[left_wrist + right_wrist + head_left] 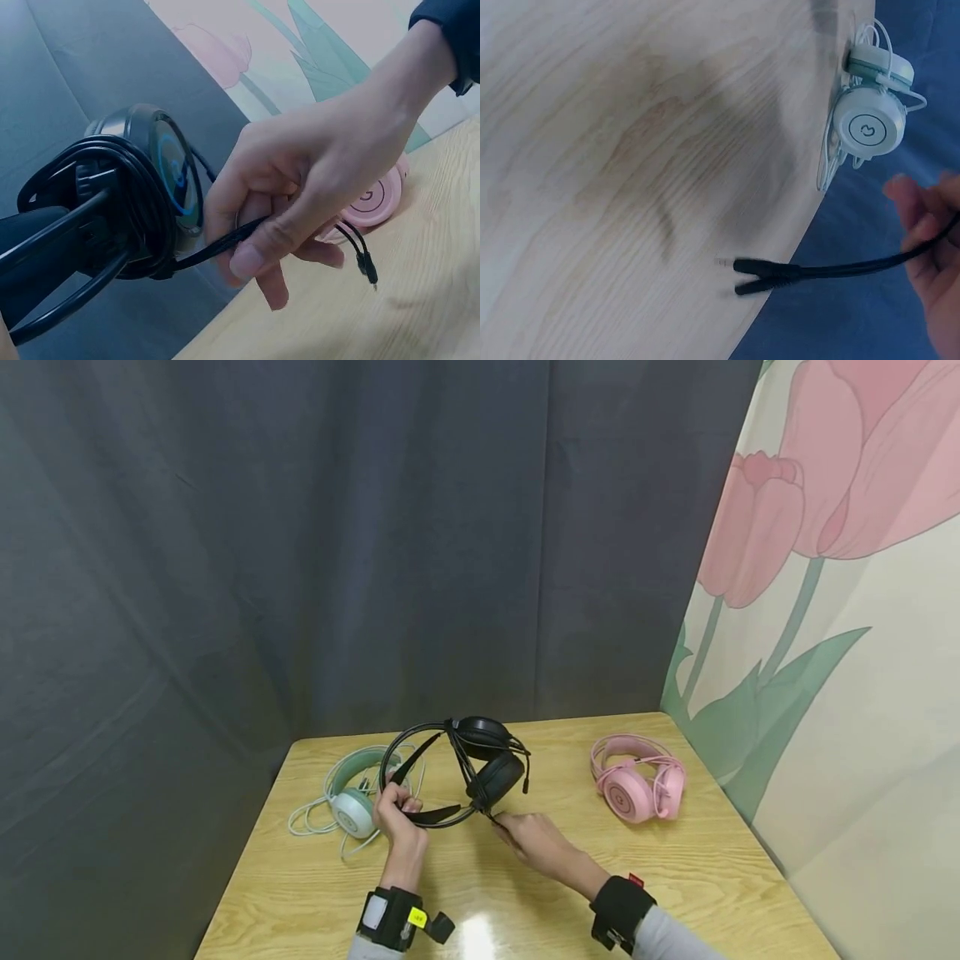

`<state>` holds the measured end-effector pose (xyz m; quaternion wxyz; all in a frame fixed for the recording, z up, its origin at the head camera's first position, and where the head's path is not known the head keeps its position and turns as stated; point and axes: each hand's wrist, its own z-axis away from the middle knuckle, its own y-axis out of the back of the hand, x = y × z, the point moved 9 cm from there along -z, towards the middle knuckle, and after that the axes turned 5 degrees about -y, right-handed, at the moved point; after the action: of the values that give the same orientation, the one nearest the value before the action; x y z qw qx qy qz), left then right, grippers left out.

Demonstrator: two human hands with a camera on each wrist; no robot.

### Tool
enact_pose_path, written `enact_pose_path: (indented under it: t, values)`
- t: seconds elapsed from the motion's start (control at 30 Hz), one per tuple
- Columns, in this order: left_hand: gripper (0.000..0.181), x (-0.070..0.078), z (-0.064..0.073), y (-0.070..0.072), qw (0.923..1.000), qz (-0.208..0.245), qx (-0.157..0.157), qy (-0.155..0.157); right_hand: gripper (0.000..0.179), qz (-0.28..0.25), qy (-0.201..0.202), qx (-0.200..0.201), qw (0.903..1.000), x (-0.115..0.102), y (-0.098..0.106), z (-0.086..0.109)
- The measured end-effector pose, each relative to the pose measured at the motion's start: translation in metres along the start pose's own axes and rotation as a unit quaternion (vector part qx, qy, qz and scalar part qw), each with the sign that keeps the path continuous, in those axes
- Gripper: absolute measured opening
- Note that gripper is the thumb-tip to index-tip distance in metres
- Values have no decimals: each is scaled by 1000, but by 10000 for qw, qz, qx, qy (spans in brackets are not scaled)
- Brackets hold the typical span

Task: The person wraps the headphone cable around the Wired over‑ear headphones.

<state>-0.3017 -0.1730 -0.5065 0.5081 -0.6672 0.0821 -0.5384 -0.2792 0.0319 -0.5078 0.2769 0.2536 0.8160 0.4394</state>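
Observation:
A black headset (pixel 497 779) with a microphone boom is held up over the table by its headband, which my left hand (pixel 400 817) grips. Its cable (pixel 124 161) is wound in loops around one ear cup, seen close in the left wrist view. My right hand (pixel 536 842) pinches the cable's loose end beside that cup, thumb against fingers. Out past the fingers hangs a black split end with two plugs (pixel 761 274), one showing a metal tip. In the left wrist view the right hand (pixel 304 176) covers part of a pink headset behind it.
On the wooden table (pixel 300 902), a white and green headset (pixel 352 812) with loose cable lies at the left, just behind my left hand. A pink headset (pixel 630 795) lies at the right. A dark curtain (pixel 420 543) hangs behind; a tulip-painted wall (pixel 862 710) borders the right side.

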Motion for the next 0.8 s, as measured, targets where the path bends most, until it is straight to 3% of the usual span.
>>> enact_pose_path:
  t: [0.13, 0.17, 0.23, 0.3, 0.37, 0.4, 0.47, 0.57, 0.63, 0.8]
  values:
    - [37, 1, -2, 8, 9993, -226, 238, -177, 19, 243, 432, -104, 9987, -9, -1, 2]
    - [34, -12, -16, 19, 9995, -73, 138, -272, 18, 355, 517, -118, 9980, -11, -1, 2]
    - [31, -18, -21, 27, 9986, -203, 157, -452, 11, 585, 668, -133, 9960, -17, 2, 2]
    - [29, -36, -37, 44, 9972, -187, -133, -705, 6, 865, 787, -158, 9930, -22, 5, 1]
    - [29, -51, -46, 59, 9966, -219, -320, -730, 8, 1134, 860, -234, 9895, -27, 6, 0]
    - [31, -52, -44, 62, 9949, -560, -256, -795, 9, 1235, 868, -295, 9881, -28, 6, 0]
    - [29, -74, -63, 83, 9917, -771, -423, -937, 8, 1379, 783, -472, 9862, -28, 6, 0]
    - [23, -85, -73, 96, 9856, -1238, -321, -1109, 7, 1418, 581, -773, 9852, -23, 5, 1]
    - [25, -78, -70, 91, 9845, -1180, -337, -1253, 12, 1332, 429, -954, 9855, -17, 6, 2]
    - [35, -21, -21, 45, 9833, -1219, -77, -1347, 5, 806, 74, -1341, 9877, -5, 8, 5]
